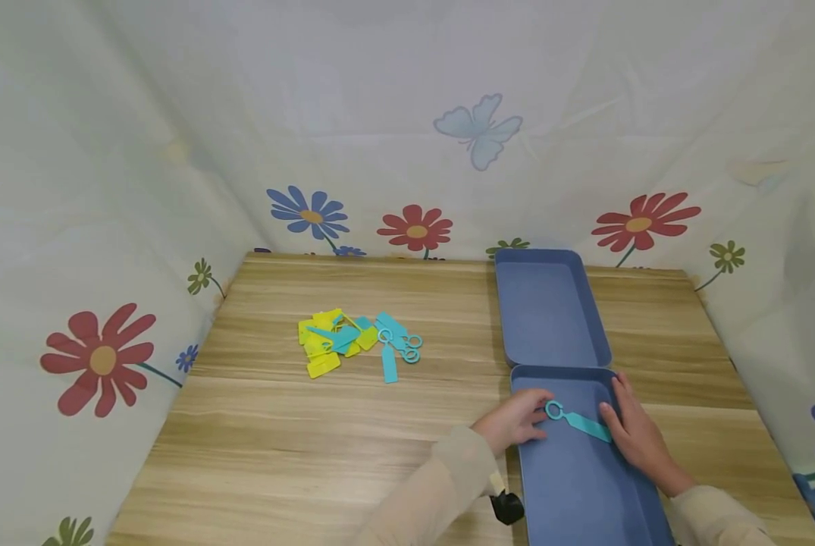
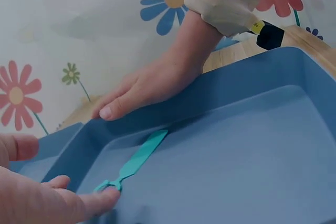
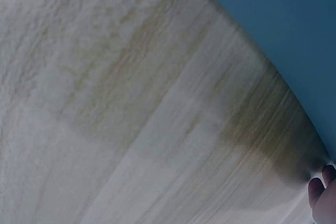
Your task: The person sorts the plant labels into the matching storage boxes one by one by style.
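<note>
A teal tag with a ring end (image 1: 587,426) (image 2: 143,155) lies in the near blue tray (image 1: 574,493) (image 2: 252,145) (image 3: 273,19). The left hand (image 1: 514,418) (image 2: 52,200) reaches over the tray's left side, one fingertip touching the tag's ring, its fingers loosely spread. On the tray's right wall rests the right hand (image 1: 639,432) (image 2: 152,85), fingers fairly straight, thumb toward the inside, near the tag's wide end. Only fingertips of the right hand (image 3: 324,195) show at the corner of the right wrist view, by the tray's outer side.
A second blue tray (image 1: 550,311) adjoins the near one at its far end. Yellow tags (image 1: 324,365) and teal tags (image 1: 390,364) lie in a loose pile left of the trays on the wooden table (image 1: 277,440). A flower-printed curtain (image 1: 352,114) surrounds the table.
</note>
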`<action>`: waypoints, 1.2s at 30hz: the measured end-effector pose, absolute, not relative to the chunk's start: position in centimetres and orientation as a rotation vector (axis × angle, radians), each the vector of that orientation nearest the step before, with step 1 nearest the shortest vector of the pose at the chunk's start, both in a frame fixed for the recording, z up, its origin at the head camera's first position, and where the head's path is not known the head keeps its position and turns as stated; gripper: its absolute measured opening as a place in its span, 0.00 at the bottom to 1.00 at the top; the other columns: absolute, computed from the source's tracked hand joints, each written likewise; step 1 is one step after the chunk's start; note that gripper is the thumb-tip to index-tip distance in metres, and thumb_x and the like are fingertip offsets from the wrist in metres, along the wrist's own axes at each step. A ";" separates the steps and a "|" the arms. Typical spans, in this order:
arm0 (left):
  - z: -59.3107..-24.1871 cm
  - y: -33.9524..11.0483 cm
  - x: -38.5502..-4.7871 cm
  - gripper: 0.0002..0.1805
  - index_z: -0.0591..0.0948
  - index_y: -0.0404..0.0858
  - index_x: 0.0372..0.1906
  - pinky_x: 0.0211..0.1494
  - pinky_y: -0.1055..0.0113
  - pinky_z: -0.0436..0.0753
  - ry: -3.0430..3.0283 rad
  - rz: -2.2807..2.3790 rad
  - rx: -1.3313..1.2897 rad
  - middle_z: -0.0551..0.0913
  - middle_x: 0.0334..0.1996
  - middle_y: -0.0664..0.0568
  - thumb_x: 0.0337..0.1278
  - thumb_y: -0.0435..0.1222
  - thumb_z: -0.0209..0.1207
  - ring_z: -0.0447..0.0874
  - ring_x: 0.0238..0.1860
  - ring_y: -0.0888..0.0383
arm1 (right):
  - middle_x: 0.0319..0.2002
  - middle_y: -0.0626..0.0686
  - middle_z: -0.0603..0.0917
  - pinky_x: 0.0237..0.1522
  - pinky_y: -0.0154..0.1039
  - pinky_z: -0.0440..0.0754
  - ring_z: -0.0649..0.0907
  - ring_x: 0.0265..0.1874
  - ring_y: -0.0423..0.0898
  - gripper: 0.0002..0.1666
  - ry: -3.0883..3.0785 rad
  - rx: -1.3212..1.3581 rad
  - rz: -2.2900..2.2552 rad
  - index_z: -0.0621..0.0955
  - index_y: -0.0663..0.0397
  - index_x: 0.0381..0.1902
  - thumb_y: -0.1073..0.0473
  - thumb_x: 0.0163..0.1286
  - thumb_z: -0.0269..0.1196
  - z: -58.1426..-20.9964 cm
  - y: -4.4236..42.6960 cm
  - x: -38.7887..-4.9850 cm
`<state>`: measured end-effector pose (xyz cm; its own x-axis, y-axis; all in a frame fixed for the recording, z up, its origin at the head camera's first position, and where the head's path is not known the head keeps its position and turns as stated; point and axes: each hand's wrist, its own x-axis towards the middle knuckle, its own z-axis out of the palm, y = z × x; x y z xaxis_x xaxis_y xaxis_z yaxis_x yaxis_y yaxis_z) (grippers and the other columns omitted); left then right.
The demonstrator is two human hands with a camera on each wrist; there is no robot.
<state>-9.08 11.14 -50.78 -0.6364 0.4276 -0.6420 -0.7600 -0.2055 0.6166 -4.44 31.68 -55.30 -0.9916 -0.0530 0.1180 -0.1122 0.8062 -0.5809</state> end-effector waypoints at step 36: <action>-52.2 -6.0 -19.7 0.18 0.73 0.37 0.51 0.52 0.60 0.73 2.332 1.686 -0.181 0.73 0.52 0.46 0.53 0.34 0.54 0.71 0.49 0.52 | 0.67 0.66 0.46 0.56 0.65 0.53 0.52 0.63 0.67 0.35 -2.921 0.103 0.943 0.50 0.68 0.66 0.53 0.70 0.44 -54.8 31.7 -4.4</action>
